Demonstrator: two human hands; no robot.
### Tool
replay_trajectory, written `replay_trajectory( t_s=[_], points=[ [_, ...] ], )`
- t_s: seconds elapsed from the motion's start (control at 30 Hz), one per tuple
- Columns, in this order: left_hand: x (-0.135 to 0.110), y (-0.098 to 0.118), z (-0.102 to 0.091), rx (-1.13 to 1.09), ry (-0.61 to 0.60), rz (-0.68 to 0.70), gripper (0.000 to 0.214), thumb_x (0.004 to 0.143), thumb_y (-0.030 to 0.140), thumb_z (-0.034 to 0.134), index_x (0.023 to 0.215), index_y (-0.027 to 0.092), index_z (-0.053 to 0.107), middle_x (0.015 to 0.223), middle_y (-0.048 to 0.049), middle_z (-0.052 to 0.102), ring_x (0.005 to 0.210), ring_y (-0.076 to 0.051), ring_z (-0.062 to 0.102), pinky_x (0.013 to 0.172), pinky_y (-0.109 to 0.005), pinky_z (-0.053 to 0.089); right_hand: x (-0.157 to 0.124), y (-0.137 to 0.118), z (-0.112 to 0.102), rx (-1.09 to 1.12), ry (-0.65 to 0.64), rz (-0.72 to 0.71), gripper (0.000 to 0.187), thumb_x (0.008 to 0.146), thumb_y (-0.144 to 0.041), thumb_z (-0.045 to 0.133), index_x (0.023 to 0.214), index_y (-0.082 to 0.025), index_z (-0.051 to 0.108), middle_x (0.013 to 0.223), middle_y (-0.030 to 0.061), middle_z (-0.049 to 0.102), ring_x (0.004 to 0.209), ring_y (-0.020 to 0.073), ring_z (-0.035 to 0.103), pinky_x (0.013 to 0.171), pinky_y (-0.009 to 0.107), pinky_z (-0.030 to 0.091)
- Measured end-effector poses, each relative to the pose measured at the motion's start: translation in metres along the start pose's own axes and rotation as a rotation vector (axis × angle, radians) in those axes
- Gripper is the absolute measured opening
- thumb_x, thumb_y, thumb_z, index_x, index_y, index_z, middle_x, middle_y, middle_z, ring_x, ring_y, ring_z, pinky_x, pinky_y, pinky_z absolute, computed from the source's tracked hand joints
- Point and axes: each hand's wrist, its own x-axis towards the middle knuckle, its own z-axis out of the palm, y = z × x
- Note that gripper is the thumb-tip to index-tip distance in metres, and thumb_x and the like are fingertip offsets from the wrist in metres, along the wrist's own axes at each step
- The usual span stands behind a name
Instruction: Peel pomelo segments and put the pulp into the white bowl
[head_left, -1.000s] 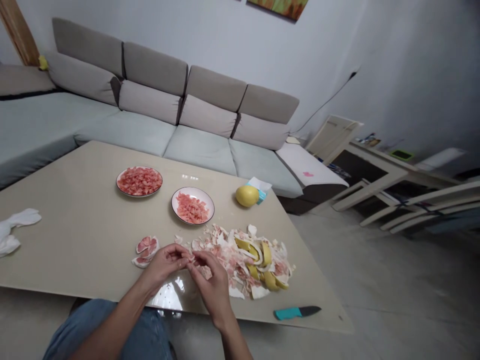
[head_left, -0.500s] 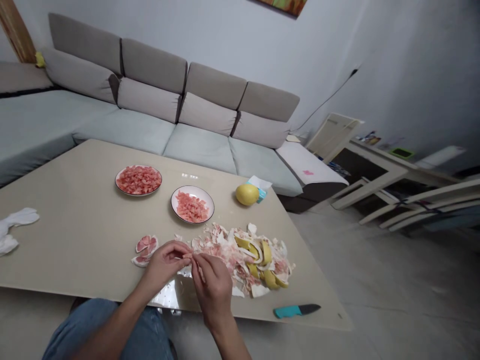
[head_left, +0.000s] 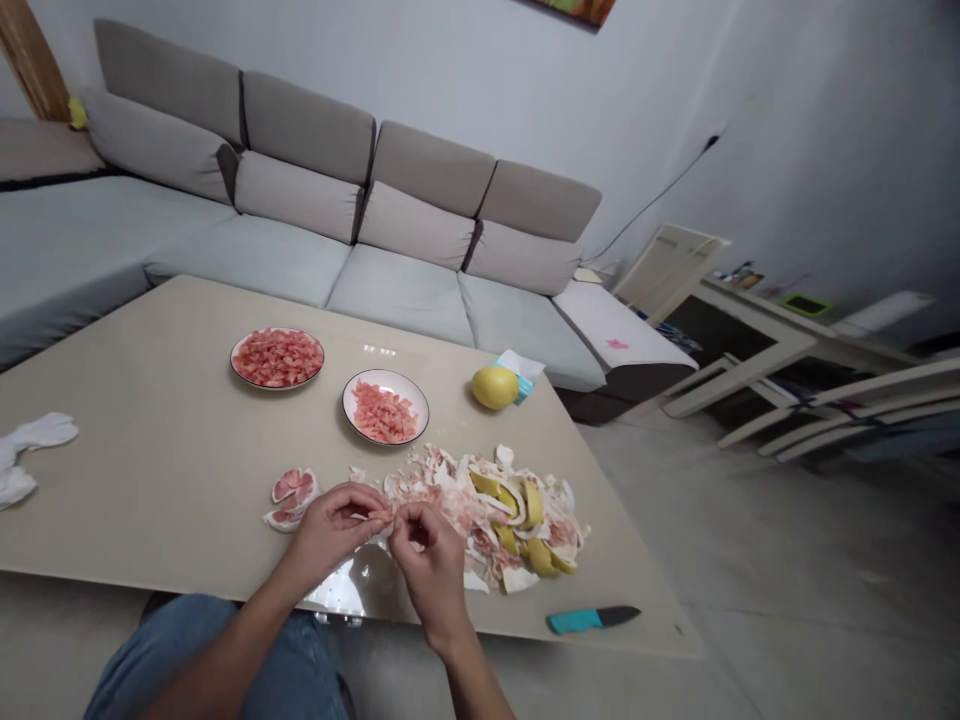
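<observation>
My left hand point(head_left: 330, 528) and my right hand point(head_left: 431, 560) meet above the near edge of the beige table point(head_left: 150, 470), fingertips pinched together on a small piece of pink pomelo point(head_left: 379, 517). Just beyond them lies a heap of white and yellow peel scraps point(head_left: 495, 515). Two peeled segments point(head_left: 291, 497) lie left of my left hand. Farther back stand a plate of pink flesh point(head_left: 385, 408) and a fuller plate point(head_left: 277, 358).
A whole yellow pomelo point(head_left: 494, 387) sits by a tissue pack point(head_left: 519, 372) at the table's far right. A teal-handled knife point(head_left: 591, 620) lies at the near right edge. A white cloth point(head_left: 28, 452) lies at the left. A grey sofa point(head_left: 300, 210) stands behind.
My hands stay together over the same spot; the right hand's fingers have curled in and shifted slightly while working the small piece. The view has tilted a little.
</observation>
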Motion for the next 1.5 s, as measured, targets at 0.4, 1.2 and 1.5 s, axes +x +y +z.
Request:
replay_trajectory(
  t_s=[0.4, 1.2, 1.5],
  points=[
    [0.000, 0.004, -0.001, -0.138, 0.014, -0.106, 0.012, 0.068, 0.019, 0.079, 0.075, 0.015, 0.070, 0.090, -0.0056, 0.071, 0.087, -0.016, 0.067, 0.082, -0.027, 0.053, 0.006, 0.002, -0.004, 0.359, -0.100, 0.250, 0.019, 0.083, -0.032, 0.058, 0.071, -0.017, 0.057, 0.063, -0.0014, 0.058, 0.057, 0.0137, 0.058, 0.055, 0.023, 0.045],
    [-0.003, 0.009, 0.001, -0.263, -0.066, -0.337, 0.036, 0.062, 0.027, 0.085, 0.089, 0.015, 0.066, 0.080, -0.0021, 0.068, 0.072, -0.013, 0.063, 0.071, -0.026, 0.051, -0.007, -0.011, 0.002, -0.052, 0.029, -0.117, 0.018, 0.094, -0.017, 0.044, 0.078, -0.020, 0.052, 0.077, 0.0017, 0.058, 0.073, 0.0163, 0.055, 0.066, 0.027, 0.042],
    [-0.006, 0.011, -0.002, -0.342, -0.085, -0.344, 0.033, 0.063, 0.029, 0.085, 0.086, 0.014, 0.068, 0.075, -0.0014, 0.065, 0.071, -0.013, 0.062, 0.072, -0.029, 0.054, 0.002, -0.005, -0.007, -0.136, 0.226, -0.152, 0.016, 0.092, -0.016, 0.045, 0.079, -0.020, 0.053, 0.076, 0.0021, 0.057, 0.072, 0.0173, 0.054, 0.067, 0.029, 0.044]
  ],
)
